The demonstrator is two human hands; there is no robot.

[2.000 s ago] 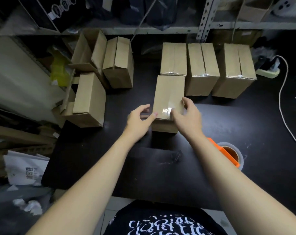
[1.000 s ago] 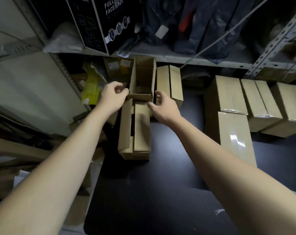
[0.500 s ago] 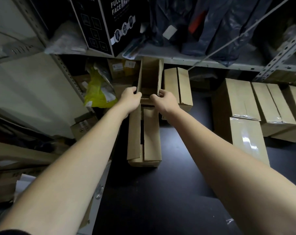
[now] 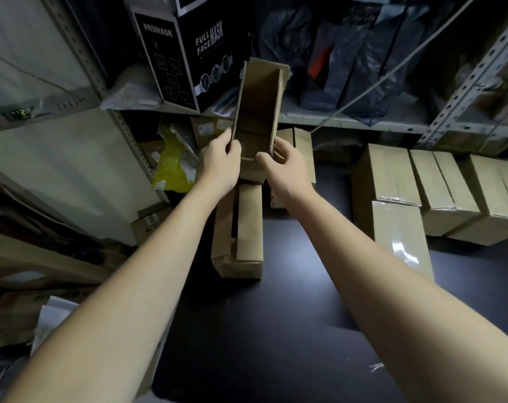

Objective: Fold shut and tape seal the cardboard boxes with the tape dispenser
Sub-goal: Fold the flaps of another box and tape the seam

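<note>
Head view of the black worktop [image 4: 276, 315], far left part. The left hand [image 4: 221, 165] and the right hand [image 4: 287, 167] grip 1 open box [image 4: 258, 106] of brown cardboard between them. The box is tilted with its open side toward the camera and its bare inside showing. The left fingers are curled round its left wall; the right thumb lies against its near short edge, and the other right fingers wrap the right wall.

Directly below the hands, 1 unsealed box [image 4: 241, 234] lies lengthwise near the left edge of the worktop, with a dark gap between its 2 folded flaps. Whether the held box touches it cannot be told. A second folded box [image 4: 303, 146] stands just behind the right hand.

Toward the right edge, 4 closed boxes sit close together: the nearest [image 4: 401, 237] carries glossy tape and abuts the box behind it [image 4: 386, 173]; 2 more [image 4: 441, 184] [image 4: 497, 193] stand beside these.

Along the far edge runs a metal shelf [image 4: 348, 122]. It holds a black carton [image 4: 206, 53] marked "FULL FACE MASK" and dark plastic bags [image 4: 348, 53]. A yellow bag [image 4: 171, 167] sits under the shelf, left of the left hand.
</note>
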